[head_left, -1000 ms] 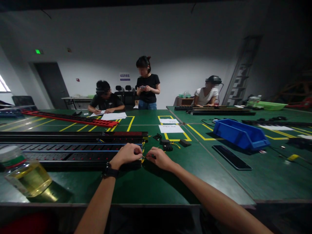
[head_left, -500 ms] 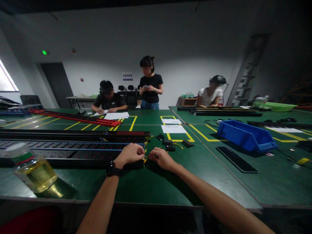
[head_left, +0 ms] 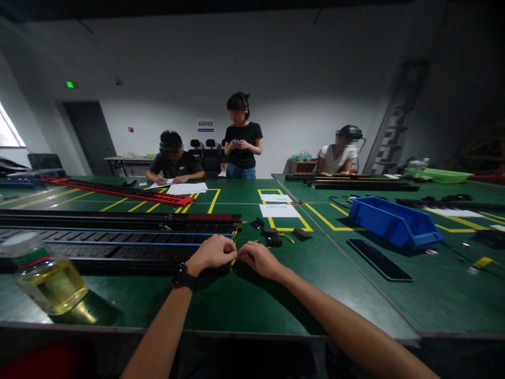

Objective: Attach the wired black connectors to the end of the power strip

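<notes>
My left hand (head_left: 214,252), with a black watch on its wrist, pinches a thin yellow wire (head_left: 233,261) at the right end of a long black rail (head_left: 130,249) with red dots. Close beside it, my right hand (head_left: 260,259) is closed in a pinch at the same wiring, fingertips almost meeting the left ones. The exact wire ends are hidden by my fingers. Just beyond my right hand lie small black end pieces (head_left: 272,237) with a yellow wire, and another black block (head_left: 302,235).
A bottle of yellow liquid (head_left: 51,284) stands at the left front. To the right are a blue bin (head_left: 394,221) and a black phone (head_left: 379,259). White papers (head_left: 279,211) and a red rail (head_left: 118,190) lie farther back. Three people (head_left: 243,142) are across the green table (head_left: 284,310).
My hands have drawn slightly closer together at the rail end. The whole view has shifted a little; the rails and loose pieces stay in place.
</notes>
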The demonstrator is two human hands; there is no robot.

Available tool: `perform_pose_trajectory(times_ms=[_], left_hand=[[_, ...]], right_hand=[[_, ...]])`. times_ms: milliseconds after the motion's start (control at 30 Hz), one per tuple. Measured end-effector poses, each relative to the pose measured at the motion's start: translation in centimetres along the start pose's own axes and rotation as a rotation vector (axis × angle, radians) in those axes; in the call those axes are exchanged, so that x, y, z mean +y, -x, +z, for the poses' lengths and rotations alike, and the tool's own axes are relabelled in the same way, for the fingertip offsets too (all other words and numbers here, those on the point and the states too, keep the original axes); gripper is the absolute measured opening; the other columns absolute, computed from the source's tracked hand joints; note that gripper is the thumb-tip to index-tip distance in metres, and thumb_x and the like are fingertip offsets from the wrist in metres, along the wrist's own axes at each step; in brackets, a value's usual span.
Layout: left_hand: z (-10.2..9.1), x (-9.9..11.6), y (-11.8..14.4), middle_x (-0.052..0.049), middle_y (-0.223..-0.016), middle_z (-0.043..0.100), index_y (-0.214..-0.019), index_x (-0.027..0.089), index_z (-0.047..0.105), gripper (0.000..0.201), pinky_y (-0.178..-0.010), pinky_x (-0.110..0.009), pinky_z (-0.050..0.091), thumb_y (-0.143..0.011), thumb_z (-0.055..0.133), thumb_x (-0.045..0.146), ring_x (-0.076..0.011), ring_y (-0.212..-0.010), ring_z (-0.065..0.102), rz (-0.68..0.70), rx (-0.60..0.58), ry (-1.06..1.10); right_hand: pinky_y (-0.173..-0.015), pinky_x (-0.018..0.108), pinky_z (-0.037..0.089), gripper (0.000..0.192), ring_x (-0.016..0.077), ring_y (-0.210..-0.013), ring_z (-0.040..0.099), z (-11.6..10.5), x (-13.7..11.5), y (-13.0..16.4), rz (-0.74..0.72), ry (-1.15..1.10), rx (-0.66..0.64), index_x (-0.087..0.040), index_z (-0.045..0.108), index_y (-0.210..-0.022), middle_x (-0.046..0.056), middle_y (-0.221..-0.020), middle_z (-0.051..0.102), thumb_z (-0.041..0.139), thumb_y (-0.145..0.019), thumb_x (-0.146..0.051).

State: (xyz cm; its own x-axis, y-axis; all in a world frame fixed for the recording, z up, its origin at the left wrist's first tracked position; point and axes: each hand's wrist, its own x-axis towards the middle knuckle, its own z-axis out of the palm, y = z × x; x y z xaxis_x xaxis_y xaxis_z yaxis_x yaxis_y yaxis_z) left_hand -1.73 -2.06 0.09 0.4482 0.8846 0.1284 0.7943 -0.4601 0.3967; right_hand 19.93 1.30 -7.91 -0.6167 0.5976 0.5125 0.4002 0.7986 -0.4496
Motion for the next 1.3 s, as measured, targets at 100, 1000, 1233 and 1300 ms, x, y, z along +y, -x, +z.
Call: perform_pose_trajectory(times_ms=[100,1000,1233,1300], left_hand=[[0.1,1.0,0.2,-0.003,-0.081,0.079,-0.081,0.022,0.078,0.023,-0.060,-0.023,0.040,-0.085,0.061,0.036,-0.0165,-0.072,0.069,0.004,0.023,-0.064],[2.2,1.3,1.4,-0.006,-0.093,0.064,-0.086,0.020,0.064,0.008,-0.073,-0.031,0.043,-0.087,0.058,0.026,-0.0210,-0.087,0.061,0.101,0.189,-0.402],[2.6,1.3,1.1,-0.007,-0.090,0.067,-0.082,0.020,0.064,0.010,-0.076,-0.032,0.043,-0.087,0.057,0.025,-0.0227,-0.088,0.062,0.077,0.189,-0.452],[2.7,1.3,1.1,-0.007,-0.089,0.067,-0.081,0.019,0.064,0.011,-0.076,-0.032,0.043,-0.088,0.057,0.025,-0.0228,-0.088,0.062,0.077,0.187,-0.469]], right_hand=[[-0.072,0.025,0.041,0.012,0.0151,-0.077,0.057,0.2,0.4,0.1,-0.010,0.021,0.004,-0.019,0.068,-0.096,0.003,-0.090,0.066,0.058,-0.097,-0.012],[-0.077,0.025,0.046,0.010,0.0158,-0.083,0.064,-0.7,-0.7,-0.2,0.063,0.016,-0.030,-0.020,0.071,-0.097,0.004,-0.093,0.071,0.062,-0.096,-0.015],[-0.077,0.024,0.046,0.015,0.0163,-0.085,0.066,-0.4,-0.4,-0.4,0.069,0.043,-0.030,-0.021,0.073,-0.100,0.004,-0.094,0.073,0.063,-0.093,-0.012],[-0.078,0.024,0.046,0.017,0.0162,-0.086,0.067,-0.5,-0.4,-0.4,0.070,0.043,-0.035,-0.021,0.073,-0.101,0.004,-0.094,0.074,0.063,-0.092,-0.010]])
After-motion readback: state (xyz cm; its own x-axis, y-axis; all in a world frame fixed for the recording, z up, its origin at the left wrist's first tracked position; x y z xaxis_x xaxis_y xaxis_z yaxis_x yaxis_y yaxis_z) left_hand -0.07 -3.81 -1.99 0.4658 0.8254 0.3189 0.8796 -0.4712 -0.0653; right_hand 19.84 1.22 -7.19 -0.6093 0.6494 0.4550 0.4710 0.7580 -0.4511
